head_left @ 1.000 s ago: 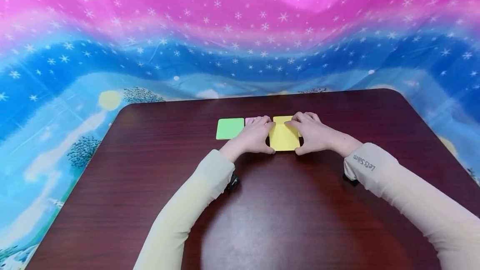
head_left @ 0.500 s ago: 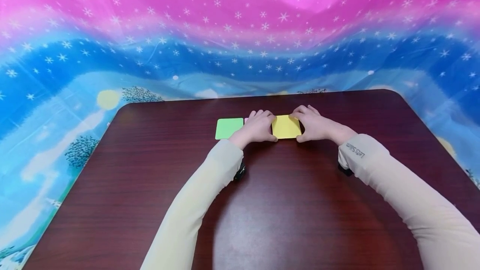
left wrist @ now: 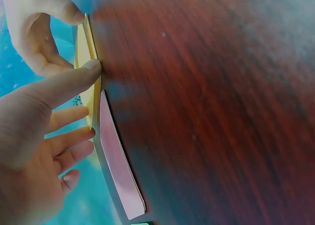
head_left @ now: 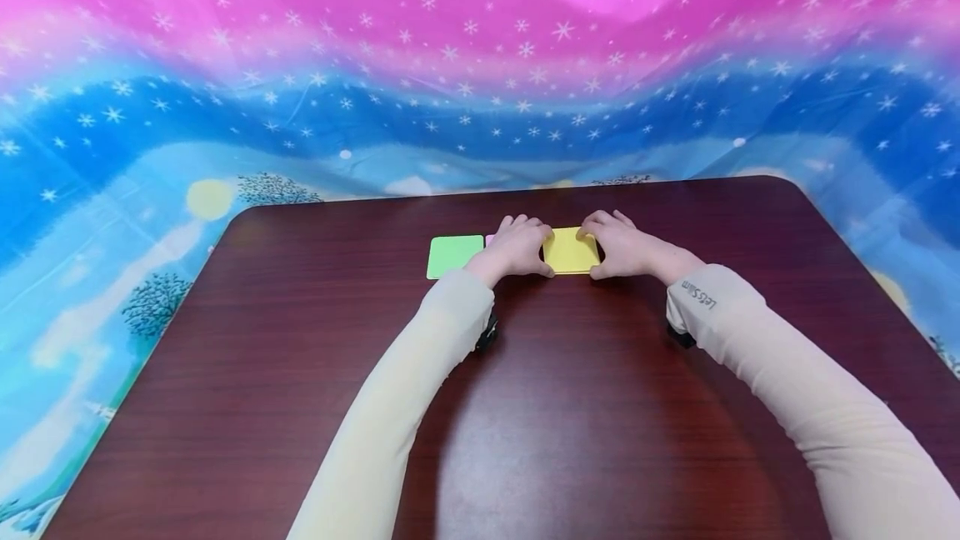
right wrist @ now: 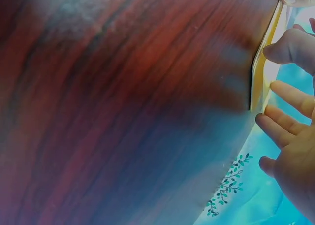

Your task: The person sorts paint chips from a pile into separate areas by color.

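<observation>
A yellow square card (head_left: 572, 252) with rounded corners lies at the far side of the table, directly over another yellow card whose edge shows as a thin layer in the right wrist view. Its left edge is pinched between the thumb and fingers of my left hand (head_left: 517, 247). My right hand (head_left: 624, 248) pinches the opposite edge the same way. Just left of the yellow stack lies a pink card (left wrist: 118, 161), mostly covered by my left hand in the head view. A green card (head_left: 455, 257) sits beyond it to the left.
The dark red-brown wooden table (head_left: 300, 340) has rounded far corners. Behind it hangs a pink and blue cloth (head_left: 465, 65) patterned with snowflakes and trees. Light sleeves and black wrist straps cover both forearms.
Both hands have moved the upper yellow card away from the body, so it now lines up over the lower yellow card. In the last half second the hands have barely moved.
</observation>
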Demonstrator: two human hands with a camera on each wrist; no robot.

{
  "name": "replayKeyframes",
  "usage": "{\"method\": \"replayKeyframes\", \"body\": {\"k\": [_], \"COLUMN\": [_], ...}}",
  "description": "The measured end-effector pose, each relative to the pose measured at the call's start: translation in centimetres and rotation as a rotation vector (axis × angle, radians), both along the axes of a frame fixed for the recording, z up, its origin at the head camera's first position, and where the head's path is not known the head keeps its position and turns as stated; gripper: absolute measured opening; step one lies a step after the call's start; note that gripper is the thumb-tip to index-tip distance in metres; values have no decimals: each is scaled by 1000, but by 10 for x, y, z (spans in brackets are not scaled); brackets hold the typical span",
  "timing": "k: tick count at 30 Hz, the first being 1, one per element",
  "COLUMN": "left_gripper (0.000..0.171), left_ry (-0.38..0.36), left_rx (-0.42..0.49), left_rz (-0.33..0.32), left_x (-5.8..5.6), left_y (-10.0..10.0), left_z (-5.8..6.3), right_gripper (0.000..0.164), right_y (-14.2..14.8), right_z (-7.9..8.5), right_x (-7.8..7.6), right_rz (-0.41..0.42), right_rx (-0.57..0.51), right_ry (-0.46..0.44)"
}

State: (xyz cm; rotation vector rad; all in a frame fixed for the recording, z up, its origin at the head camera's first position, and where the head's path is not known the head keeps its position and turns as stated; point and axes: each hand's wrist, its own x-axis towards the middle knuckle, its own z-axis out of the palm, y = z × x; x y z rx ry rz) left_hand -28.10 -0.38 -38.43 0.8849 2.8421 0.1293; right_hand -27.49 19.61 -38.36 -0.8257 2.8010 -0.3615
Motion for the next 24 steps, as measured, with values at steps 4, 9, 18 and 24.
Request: {"method": "replayKeyframes", "body": {"k": [4,9,18,24], "left_gripper": [53,50,47,45], "left_ry": [-39,-56,15,43], "left_rx": [5,-24,-95,-56], "left_rz": [20,22,-6,-46], "left_x": [1,3,15,31], "left_y": [-1,1,-2,-8], "left_z": [1,4,5,4], "right_gripper": [53,51,55,56], "right_y": [-1,-2,-5,-3], "right_z": [-3,-3,-3,-2], "right_x": [0,-1,11,28], "right_rz": [-2,-8,28,63], "right_rx": [6,25,46,14], "right_ry": [-22,-30,1,48]}}
